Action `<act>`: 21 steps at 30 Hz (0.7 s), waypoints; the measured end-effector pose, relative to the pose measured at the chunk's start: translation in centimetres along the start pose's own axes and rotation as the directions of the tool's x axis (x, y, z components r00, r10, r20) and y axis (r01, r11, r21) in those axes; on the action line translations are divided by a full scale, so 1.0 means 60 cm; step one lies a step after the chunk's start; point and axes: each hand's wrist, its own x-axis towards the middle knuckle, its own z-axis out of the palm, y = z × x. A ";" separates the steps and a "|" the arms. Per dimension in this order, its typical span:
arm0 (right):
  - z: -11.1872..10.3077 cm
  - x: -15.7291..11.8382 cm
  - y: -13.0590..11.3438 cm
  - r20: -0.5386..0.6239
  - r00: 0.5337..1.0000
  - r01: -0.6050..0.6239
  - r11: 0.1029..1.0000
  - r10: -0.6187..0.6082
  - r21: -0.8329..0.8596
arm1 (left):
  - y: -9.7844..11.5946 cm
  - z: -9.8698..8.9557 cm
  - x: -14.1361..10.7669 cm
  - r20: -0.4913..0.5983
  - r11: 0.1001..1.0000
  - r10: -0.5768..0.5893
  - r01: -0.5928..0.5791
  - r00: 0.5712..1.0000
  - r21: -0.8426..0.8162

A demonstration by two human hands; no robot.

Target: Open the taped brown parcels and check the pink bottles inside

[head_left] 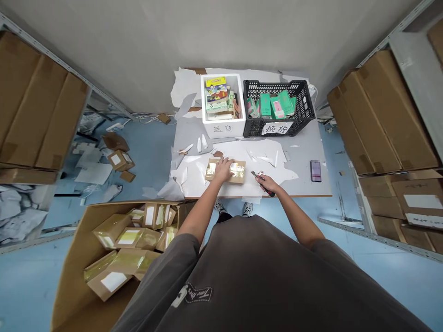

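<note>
A small taped cardboard box (238,174) lies flat on the paper-covered table (304,186) near its front edge. My left hand (224,169) rests on top of this box, fingers stretched out over the shiny tape. To the right of the box, my right hand (267,183) is wrapped round a utility knife (270,192) with a red and black handle. The knife's tip points left toward the box, a small gap apart from it. Torn white paper scraps (266,159) lie just behind the box.
At the table's back stand a white foam box (223,129) of small packages and a black crate (301,124) with green boxes. A phone (315,170) lies at right. A large carton (74,272) of parcels stands at lower left. Shelves with cartons (384,115) flank both sides.
</note>
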 end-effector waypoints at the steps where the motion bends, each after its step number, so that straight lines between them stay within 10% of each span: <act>1: 0.004 -0.001 -0.005 -0.025 1.000 0.005 1.000 -0.005 -0.002 | -0.008 0.000 0.009 0.030 1.000 0.013 -0.013 0.999 0.020; 21: 0.049 0.027 -0.061 -0.164 0.980 -0.026 0.735 -0.117 -0.678 | -0.021 0.045 0.009 -0.013 0.996 0.070 -0.069 0.997 0.047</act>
